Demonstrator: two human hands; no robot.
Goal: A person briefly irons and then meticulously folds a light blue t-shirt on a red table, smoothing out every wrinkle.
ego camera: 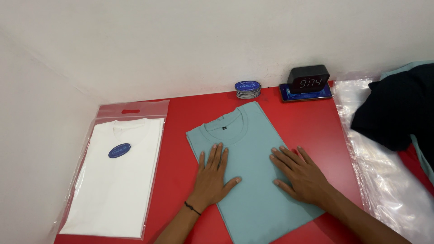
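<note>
A folded teal T-shirt lies collar-up in the middle of the red table. My left hand rests flat on the shirt's left side, fingers spread, with a thin black band on the wrist. My right hand presses flat on the shirt's right side, fingers apart. Neither hand grips anything.
A white folded T-shirt in a clear plastic bag with a blue oval sticker lies at the left. A stack of round blue stickers and a black digital clock stand by the wall. Clear plastic bags and a dark garment lie at right.
</note>
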